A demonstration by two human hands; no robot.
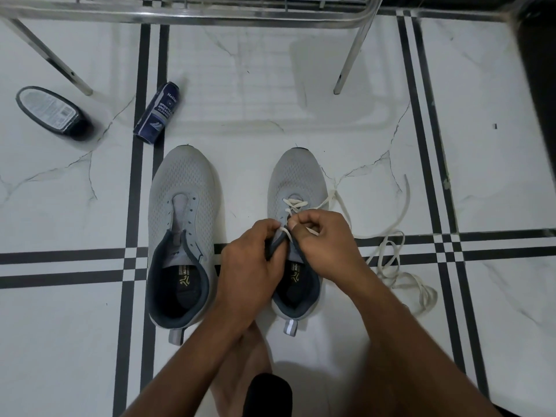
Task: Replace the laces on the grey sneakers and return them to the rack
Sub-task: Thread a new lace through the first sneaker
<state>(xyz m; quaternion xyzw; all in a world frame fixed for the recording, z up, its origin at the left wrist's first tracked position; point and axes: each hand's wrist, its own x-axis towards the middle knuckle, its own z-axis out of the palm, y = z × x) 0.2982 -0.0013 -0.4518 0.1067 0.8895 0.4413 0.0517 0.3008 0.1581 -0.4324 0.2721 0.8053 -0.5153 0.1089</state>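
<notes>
Two grey shoes sit side by side on the white floor [301,85] with black lines, toes pointing far away. The left shoe [182,224] has no lace in it, just small bare holes, and no hand is touching it. It lies just to the left of the left hand.

Both hands are on the right shoe [298,188], at the middle of it, close to the near end where the foot goes in. The left hand [251,260] has its fingers curled round the dark edge of the shoe's opening and holds it. The right hand [323,245] has its fingers bent tight and pinches the white lace [388,251] right at the holes. The two hands are almost touching each other.

The lace already crosses over the far holes of the right shoe. The rest of it trails off to the right and lies in loose loops on the floor, near the right arm.

Far off to the left, a blue spray can [158,114] lies on its side. Farther left is a dark tub [52,111]. At the far edge stand the shiny legs of a metal rack [349,61].
</notes>
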